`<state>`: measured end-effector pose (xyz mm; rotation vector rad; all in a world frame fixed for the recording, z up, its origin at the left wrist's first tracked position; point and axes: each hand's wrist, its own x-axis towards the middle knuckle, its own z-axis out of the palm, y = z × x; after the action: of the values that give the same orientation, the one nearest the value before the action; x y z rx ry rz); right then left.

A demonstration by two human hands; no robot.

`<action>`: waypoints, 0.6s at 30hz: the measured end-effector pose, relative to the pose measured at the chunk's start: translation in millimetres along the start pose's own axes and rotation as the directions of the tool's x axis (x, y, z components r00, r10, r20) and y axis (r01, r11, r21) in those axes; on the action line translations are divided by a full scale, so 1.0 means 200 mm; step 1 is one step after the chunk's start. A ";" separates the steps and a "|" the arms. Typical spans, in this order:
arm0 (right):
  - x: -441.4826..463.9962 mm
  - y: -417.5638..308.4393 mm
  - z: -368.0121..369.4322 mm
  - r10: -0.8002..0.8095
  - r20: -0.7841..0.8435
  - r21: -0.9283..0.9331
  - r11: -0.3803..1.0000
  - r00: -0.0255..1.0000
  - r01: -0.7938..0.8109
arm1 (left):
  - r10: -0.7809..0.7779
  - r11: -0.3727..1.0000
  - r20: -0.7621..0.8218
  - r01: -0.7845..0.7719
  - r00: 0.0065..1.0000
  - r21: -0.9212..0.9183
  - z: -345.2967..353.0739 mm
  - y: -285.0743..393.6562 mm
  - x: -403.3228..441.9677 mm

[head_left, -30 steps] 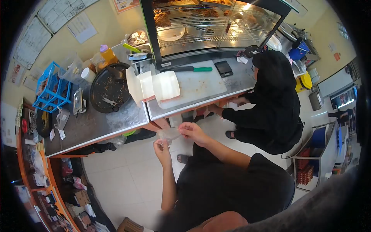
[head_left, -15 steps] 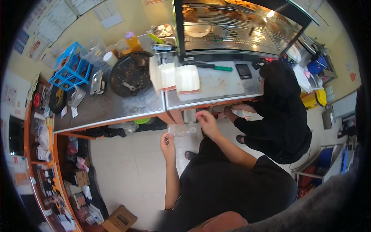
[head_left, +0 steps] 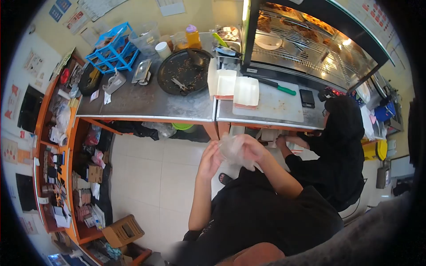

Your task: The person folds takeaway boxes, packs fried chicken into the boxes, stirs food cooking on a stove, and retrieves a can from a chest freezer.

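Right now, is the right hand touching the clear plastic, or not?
Touching: the head view shows the clear plastic bunched against the fingers of the right hand, held in the air.

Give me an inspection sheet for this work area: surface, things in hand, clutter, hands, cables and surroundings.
Surface: dark counter; crumbs on the white board.
Things in hand: thin clear plastic, crumpled; exact kind unclear.
Clutter: scissors in the crumb-strewn pan; knife on the board, behind an open box.
Hands: left and right both at the plastic, in front of the counter.
Cables: probable thin cord beside the co-worker.
Surroundings: lit display case behind the board; co-worker crouched at right.
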<state>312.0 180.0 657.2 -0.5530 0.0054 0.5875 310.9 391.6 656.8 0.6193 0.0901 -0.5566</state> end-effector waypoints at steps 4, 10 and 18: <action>0.03 0.04 0.12 -0.249 0.155 0.363 0.914 0.956 0.180 | -0.042 0.934 0.021 0.046 0.999 -0.355 -0.01 -0.03 0.00; 0.08 0.06 0.22 -0.614 0.120 -0.601 0.581 0.780 0.549 | 0.044 0.922 -0.032 -0.053 0.999 -0.383 0.07 -0.16 0.02; 0.07 0.02 0.17 -0.566 0.487 -0.856 -0.461 0.665 0.235 | 0.446 0.866 -0.086 -0.405 0.891 0.294 0.28 -0.19 -0.06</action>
<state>317.0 206.3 681.7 -2.2160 -0.5660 -0.6273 276.9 338.7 685.2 0.9190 0.0174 -0.0856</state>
